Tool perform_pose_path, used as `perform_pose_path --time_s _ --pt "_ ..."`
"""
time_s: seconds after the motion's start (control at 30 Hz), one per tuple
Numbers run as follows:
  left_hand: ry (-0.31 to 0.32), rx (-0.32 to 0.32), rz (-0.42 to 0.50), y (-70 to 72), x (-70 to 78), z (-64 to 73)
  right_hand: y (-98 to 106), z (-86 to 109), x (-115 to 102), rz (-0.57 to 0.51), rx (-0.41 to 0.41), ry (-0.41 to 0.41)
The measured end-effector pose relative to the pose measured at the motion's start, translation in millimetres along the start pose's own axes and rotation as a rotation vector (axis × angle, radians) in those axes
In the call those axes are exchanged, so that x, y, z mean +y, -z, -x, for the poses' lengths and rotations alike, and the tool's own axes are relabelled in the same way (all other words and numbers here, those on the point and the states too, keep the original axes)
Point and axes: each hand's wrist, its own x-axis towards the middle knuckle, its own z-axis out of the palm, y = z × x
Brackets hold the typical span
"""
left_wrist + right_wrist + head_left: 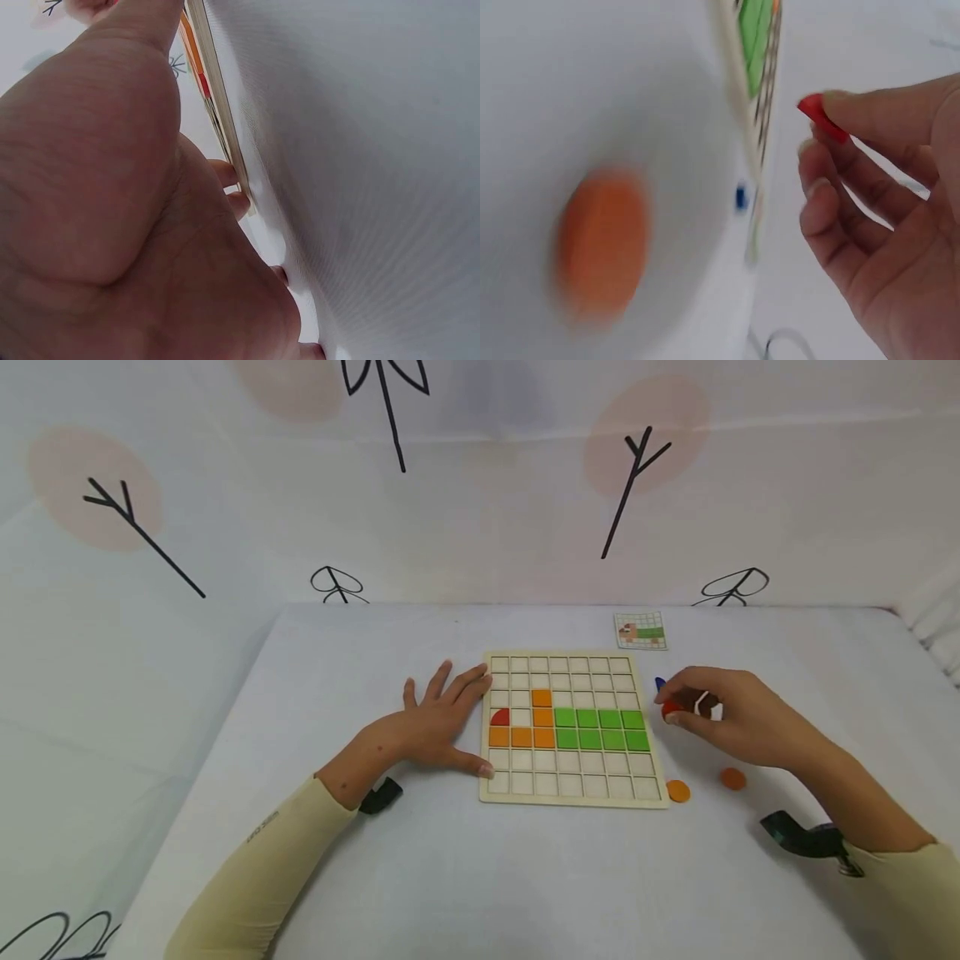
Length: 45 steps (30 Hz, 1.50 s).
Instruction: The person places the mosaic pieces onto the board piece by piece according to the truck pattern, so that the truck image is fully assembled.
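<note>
A wooden grid board [525, 785] lies on the table, bearing several green square tiles [602, 729], several orange square tiles [543, 718] and a red quarter-circle tile [500, 717]. My left hand [435, 722] rests at the board's left edge, fingers spread, thumb and fingertips touching the rim. To the right of the board, my right hand [738, 714] pinches a red tile [823, 118] between thumb and fingers, raised above the table. The fingers partly cover that tile in the head view.
Two orange round tiles, one by the board's corner [678, 791] and another farther right [732, 778], lie on the white cloth. A small blue piece [660, 684] sits near my right fingertips. Behind the board lies a pattern card [641, 631].
</note>
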Motion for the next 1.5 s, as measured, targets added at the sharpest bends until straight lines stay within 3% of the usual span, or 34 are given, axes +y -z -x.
perform_pose_path --time_s 0.43,0.77,1.2,1.5 --pt "-0.006 0.005 -0.008 -0.6 0.8 -1.7 -38 -74.0 -56 -0.231 -0.038 -0.024" --pt "0.012 -0.001 -0.019 0.2 -0.9 -0.3 -67 -113.3 -80 -0.273 -0.096 -0.029" --pt "-0.008 0.003 -0.023 0.0 2.5 -0.5 -84 -122.5 -81 -0.222 -0.142 -0.045" --pt "-0.004 -0.008 -0.025 2.7 2.7 0.1 -85 -121.4 -79 -0.150 -0.130 0.003"
